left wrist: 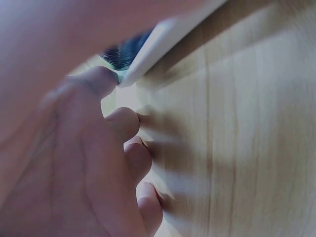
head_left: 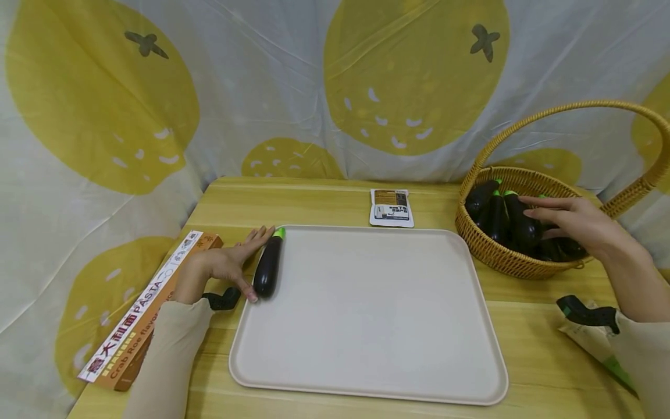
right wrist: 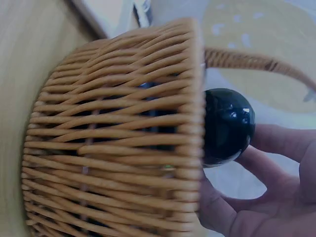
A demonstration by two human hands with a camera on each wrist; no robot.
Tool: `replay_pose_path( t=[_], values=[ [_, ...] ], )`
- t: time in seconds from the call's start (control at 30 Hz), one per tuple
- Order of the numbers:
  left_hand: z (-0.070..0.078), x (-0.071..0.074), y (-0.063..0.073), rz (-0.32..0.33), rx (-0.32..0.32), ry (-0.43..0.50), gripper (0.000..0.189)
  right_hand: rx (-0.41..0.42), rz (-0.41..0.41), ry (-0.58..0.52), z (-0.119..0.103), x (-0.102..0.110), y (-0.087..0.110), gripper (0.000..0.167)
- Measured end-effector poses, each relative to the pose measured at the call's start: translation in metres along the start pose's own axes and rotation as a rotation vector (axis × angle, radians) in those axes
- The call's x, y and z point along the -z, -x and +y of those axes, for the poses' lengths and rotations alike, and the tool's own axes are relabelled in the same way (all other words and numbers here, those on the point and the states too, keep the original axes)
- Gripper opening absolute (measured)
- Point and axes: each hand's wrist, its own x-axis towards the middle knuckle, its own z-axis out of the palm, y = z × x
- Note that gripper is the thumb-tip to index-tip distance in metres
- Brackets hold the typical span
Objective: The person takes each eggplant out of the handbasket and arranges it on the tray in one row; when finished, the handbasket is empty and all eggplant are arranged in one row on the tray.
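On the left edge of the tray [head_left: 366,314] lies a dark purple eggplant [head_left: 268,267] with a bright green cap. My left hand [head_left: 230,262] is spread beside it, index fingertip near the cap and thumb near the bottom end. The left wrist view shows the other fingers [left wrist: 131,160] reaching down to the wooden table outside the tray's rim. My right hand [head_left: 586,224] reaches over the wicker basket [head_left: 502,259], its fingers extended at an eggplant [head_left: 523,224] among several. From the right wrist, that eggplant's rounded end [right wrist: 227,126] rises above the rim, fingertips right at its side.
The basket's tall handle [head_left: 565,106] arches above the right hand. A pasta box [head_left: 141,311] lies left of the tray, under the left forearm. Behind the tray is a small white packet [head_left: 391,208]; another packet [head_left: 591,343] lies by the right sleeve. A patterned curtain [head_left: 293,75] hangs behind.
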Motion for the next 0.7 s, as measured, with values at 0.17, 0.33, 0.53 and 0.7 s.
replay_pose_path(
  t=[0.17, 0.33, 0.53, 0.7],
  values=[
    [0.001, 0.0, 0.001, 0.0, 0.001, 0.004, 0.152, 0.034, 0.039, 0.028, -0.007, -0.001, 0.011, 0.069],
    [-0.001, -0.001, 0.0, 0.011, -0.005, 0.001, 0.152, 0.079, 0.046, 0.066, -0.016, -0.005, 0.024, 0.062],
    [-0.002, -0.001, -0.001, 0.019, -0.009, -0.024, 0.153, 0.109, 0.03, 0.058, -0.023, -0.012, 0.037, 0.054],
    [-0.001, -0.001, -0.001, 0.013, 0.002, -0.023, 0.153, 0.169, -0.016, 0.025, -0.029, -0.017, 0.043, 0.047]
  ],
)
